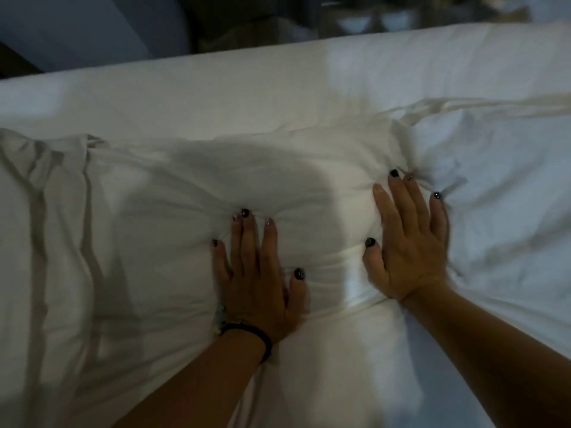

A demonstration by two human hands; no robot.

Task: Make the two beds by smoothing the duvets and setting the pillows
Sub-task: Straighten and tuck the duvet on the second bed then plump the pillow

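Head view: your two hands lie flat on one white pillow (191, 193) on the bed (216, 88).
Your left hand (259, 273) presses the pillow's middle with fingers straight and spread, a dark band (250, 333) on its wrist. Your right hand (411, 239) presses near the pillow's right end, fingers straight and holding nothing. You can count one pillow under both hands, with rumpled white duvet (509, 196) just beside it at the right.
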